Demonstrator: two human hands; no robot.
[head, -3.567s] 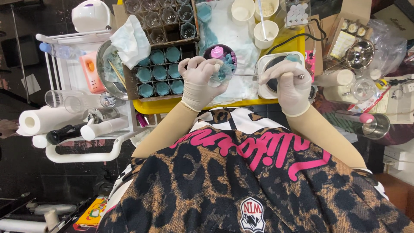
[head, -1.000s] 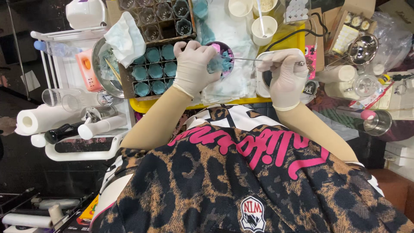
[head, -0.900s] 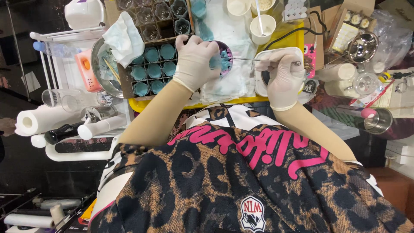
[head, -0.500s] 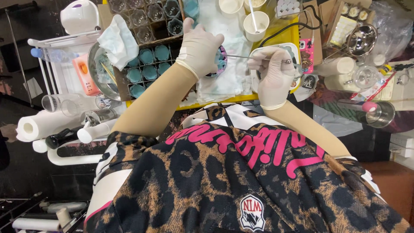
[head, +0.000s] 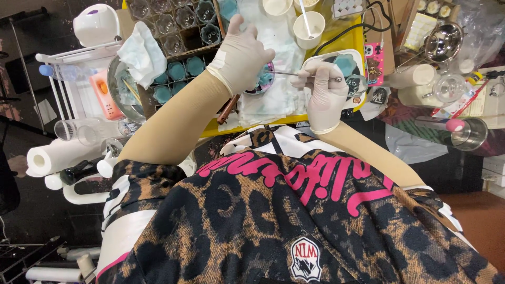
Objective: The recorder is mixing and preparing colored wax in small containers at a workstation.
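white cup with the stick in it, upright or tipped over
Upright. The white cup stands on its base with its round open mouth facing up, and the stick leans against its rim.
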